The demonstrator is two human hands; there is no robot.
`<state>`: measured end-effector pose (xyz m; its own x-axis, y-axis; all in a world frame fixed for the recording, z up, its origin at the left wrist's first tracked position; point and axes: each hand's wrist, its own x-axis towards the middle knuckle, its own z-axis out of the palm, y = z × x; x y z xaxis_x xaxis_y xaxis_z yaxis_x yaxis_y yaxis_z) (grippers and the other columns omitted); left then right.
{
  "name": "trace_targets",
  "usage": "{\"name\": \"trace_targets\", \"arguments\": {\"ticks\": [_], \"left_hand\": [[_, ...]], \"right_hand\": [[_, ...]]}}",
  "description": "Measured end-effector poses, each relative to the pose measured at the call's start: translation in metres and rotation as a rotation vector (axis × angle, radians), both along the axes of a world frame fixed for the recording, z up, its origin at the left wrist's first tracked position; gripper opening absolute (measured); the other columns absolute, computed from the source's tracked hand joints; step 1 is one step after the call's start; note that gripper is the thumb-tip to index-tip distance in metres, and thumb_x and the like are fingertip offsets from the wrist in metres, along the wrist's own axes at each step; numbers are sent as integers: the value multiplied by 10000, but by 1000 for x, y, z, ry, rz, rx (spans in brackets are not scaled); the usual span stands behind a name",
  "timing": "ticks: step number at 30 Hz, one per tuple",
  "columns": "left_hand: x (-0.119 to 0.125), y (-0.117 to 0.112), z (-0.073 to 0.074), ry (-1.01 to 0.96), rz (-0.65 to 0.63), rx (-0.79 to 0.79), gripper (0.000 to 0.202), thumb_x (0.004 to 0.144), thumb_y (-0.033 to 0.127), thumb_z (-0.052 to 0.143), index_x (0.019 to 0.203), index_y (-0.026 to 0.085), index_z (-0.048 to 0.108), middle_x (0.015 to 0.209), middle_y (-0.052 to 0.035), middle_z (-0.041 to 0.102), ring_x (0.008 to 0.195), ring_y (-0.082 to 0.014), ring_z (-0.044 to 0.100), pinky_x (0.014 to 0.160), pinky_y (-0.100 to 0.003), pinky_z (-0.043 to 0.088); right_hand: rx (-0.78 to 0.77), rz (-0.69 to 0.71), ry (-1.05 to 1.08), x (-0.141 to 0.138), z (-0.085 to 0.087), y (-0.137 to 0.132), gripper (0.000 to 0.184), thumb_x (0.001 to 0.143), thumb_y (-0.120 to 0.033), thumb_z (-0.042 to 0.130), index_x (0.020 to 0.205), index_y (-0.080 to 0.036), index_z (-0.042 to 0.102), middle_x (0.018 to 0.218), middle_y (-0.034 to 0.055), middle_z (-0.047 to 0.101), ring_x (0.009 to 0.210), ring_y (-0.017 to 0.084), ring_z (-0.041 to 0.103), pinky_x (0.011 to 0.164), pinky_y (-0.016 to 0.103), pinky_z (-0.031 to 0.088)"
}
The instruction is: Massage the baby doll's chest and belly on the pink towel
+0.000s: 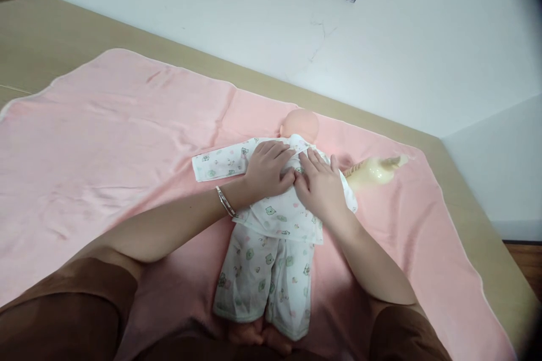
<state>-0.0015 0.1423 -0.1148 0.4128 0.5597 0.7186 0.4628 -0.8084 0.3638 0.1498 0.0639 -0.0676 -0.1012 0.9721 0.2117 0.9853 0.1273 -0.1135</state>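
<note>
- Baby doll [277, 223]: located at the center of the frame, directly beneath both grips. Head [301, 123] points to the top of the frame; feet [245, 331] point to the bottom edge.
- Left grip [269, 166]: palm down on the doll's upper torso, left of center. Fingers extended and held close together, pinching nothing; thumb extended toward the right.
- Right grip [319, 183]: palm down on the upper torso, right of center. Fingers extended and slightly spread, pinching nothing.
- Thumbs: tips converge at mid-torso; whether they touch cannot be told.
- Left forearm: enters from the lower left of the frame, inclined up to the right. A slim, shiny bracelet [226, 201] encircles the wrist.
- Right forearm: enters from the lower right, inclined up to the left. Brown sleeves [71, 310] cover both upper arms.
- Shirt [292, 206]: white cloth with small green and pink print. One sleeve lies extended toward the left of the frame.
- Trousers [252, 271]: matching printed cloth, wide-legged.
- Head surface: smooth, rounded, bald.
- Blanket [148, 101]: pink, soft, lightly creased, pale edging; lies under the doll.
- Bottle [372, 171]: translucent, pale yellow; lies on the blanket, right of the doll.
- Counter [46, 34]: light wood-toned surface, carries the blanket.
</note>
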Motion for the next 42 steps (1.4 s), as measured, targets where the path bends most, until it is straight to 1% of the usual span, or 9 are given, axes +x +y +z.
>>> {"name": "trace_targets", "arguments": {"ticks": [4, 9, 18, 21, 26, 31, 36, 39, 42], "left_hand": [[3, -3, 1, 47, 75, -114, 391, 880, 338, 506, 1207, 166, 634, 1229, -121, 661, 1176, -295, 577, 1041, -478, 450], [7, 1, -1, 126, 78, -214, 508, 939, 353, 453, 1378, 107, 515, 1467, -177, 516, 1412, -327, 418, 1193, -558, 288], [3, -4, 0, 72, 52, -31, 281, 884, 263, 504, 1074, 167, 689, 1201, -133, 702, 1202, -295, 612, 1033, -479, 479], [5, -4, 0, 78, 77, -108, 361, 893, 288, 489, 1187, 157, 651, 1291, -146, 659, 1266, -314, 566, 1084, -512, 434], [8, 1, 4, 184, 50, -190, 525, 914, 295, 429, 1392, 92, 502, 1463, -188, 523, 1409, -339, 427, 1195, -555, 284], [8, 2, 5, 114, -12, -109, 394, 895, 260, 457, 1230, 141, 628, 1351, -155, 627, 1323, -306, 528, 1145, -524, 383], [6, -2, -3, 16, 65, -34, 268, 839, 255, 543, 1037, 187, 710, 1181, -106, 730, 1192, -281, 641, 1041, -488, 502], [6, -2, -5, -23, 104, -39, 257, 841, 263, 544, 1019, 184, 712, 1162, -94, 739, 1165, -277, 654, 1042, -482, 507], [7, 1, -4, 13, 52, -70, 365, 858, 269, 519, 1176, 161, 662, 1292, -126, 678, 1269, -295, 588, 1111, -521, 449]], "right_hand": [[-6, -48, 90, 13, 0, 11, 517, 1007, -380, 382, 1460, -150, 477, 1517, 150, 494, 1436, 322, 423, 1196, 615, 220], [-41, -73, 155, 24, -10, 28, 606, 1013, -430, 347, 1524, -106, 365, 1570, 188, 405, 1479, 331, 343, 1194, 618, 234], [20, -55, -58, -4, -3, 0, 528, 1005, -294, 352, 1454, -46, 476, 1495, 241, 487, 1433, 349, 415, 1195, 551, 276], [1, -87, 10, 2, -3, 7, 527, 1013, -340, 344, 1456, -90, 483, 1482, 205, 518, 1427, 336, 429, 1184, 564, 293], [-34, -53, 81, 17, -10, 26, 600, 1004, -354, 324, 1540, -85, 327, 1581, 212, 374, 1491, 350, 311, 1175, 611, 269], [0, -45, 28, 9, -9, 19, 552, 1008, -302, 310, 1512, -93, 392, 1549, 212, 428, 1463, 341, 369, 1164, 583, 298], [90, -81, -66, -5, -7, 2, 495, 1010, -262, 314, 1410, -69, 531, 1422, 231, 569, 1382, 321, 493, 1166, 521, 319], [61, -110, -5, -3, -7, 4, 510, 998, -274, 325, 1440, -81, 492, 1452, 212, 548, 1404, 320, 467, 1163, 539, 329], [-7, -106, 60, 3, -9, 14, 590, 981, -288, 328, 1529, -73, 345, 1561, 216, 407, 1485, 334, 334, 1178, 591, 285]]}}
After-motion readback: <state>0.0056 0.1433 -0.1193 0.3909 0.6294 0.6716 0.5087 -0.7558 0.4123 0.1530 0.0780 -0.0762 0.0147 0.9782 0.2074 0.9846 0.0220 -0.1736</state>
